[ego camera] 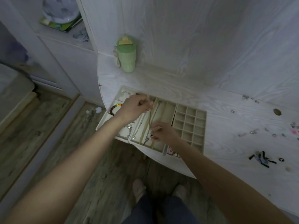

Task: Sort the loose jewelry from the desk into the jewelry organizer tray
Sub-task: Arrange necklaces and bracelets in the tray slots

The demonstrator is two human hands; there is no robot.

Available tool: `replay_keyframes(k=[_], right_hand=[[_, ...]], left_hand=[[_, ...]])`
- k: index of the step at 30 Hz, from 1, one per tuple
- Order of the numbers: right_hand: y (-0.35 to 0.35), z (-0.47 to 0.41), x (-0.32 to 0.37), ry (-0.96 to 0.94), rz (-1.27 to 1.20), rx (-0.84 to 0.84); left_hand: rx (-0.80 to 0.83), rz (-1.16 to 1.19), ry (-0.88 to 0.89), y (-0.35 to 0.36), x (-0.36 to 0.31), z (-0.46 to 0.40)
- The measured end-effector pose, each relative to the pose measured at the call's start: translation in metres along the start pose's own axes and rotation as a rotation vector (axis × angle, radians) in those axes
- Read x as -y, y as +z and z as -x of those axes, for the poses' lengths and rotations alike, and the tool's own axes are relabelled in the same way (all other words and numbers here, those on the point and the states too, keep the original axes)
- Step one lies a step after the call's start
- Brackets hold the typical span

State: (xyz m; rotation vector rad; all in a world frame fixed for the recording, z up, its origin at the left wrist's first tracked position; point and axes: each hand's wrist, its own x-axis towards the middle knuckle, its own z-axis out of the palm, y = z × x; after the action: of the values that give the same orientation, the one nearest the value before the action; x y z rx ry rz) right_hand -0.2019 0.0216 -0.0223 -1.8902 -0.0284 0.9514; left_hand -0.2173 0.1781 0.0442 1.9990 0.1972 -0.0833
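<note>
A: Both hands are on one thin silver chain (152,118). The left hand (135,107) pinches its upper end over the far part of the tray (189,147), and the right hand (163,132) pinches the lower end nearer the front edge, so the chain hangs stretched over the long narrow slots.

B: So what could spoil it?

A: Tangling, mostly. Other chains (142,125) already lie in the slots beside it — if this one drops slack, I'd guess it loops over a divider or knots into a neighbour.

B: And the tray itself?

A: Its front corner sits right at the curved edge of the desk (234,110). A tug or a nudge from a wrist could push it toward the floor, beaded bracelet (115,107) and all.

B: Much left to sort?

A: Yes — small pieces (252,131) lie scattered well off to the right, and the grid of little squares looks unfilled.
</note>
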Motion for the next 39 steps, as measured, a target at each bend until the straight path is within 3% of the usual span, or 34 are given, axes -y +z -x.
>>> replay_keyframes(k=[8,12,17,21,27,31,35,39], right_hand=[[0.004,0.005,-0.005,-0.155,0.497,-0.076],[0.008,0.008,-0.003,-0.201,0.811,-0.114],[0.021,0.009,-0.006,-0.224,1.002,-0.143],[0.024,0.007,-0.009,-0.226,1.081,-0.163],[0.009,0.006,0.001,-0.19,0.981,-0.162],[-0.018,0.005,0.012,-0.244,0.697,-0.206],[-0.031,-0.002,0.032,-0.302,0.248,-0.174],[-0.044,-0.007,0.045,-0.333,0.146,-0.178]], left_hand=[[0.01,-0.023,-0.005,-0.003,0.001,0.01],[0.057,-0.162,-0.015,-0.004,0.001,0.014],[0.137,-0.438,0.025,-0.007,0.002,0.017],[0.131,-0.49,0.077,-0.008,0.0,0.012],[0.135,-0.482,0.126,-0.004,-0.008,0.003],[0.159,-0.454,0.183,0.003,-0.015,-0.007],[0.174,-0.422,0.23,0.012,-0.023,-0.019],[0.151,-0.326,0.199,0.016,-0.029,-0.029]])
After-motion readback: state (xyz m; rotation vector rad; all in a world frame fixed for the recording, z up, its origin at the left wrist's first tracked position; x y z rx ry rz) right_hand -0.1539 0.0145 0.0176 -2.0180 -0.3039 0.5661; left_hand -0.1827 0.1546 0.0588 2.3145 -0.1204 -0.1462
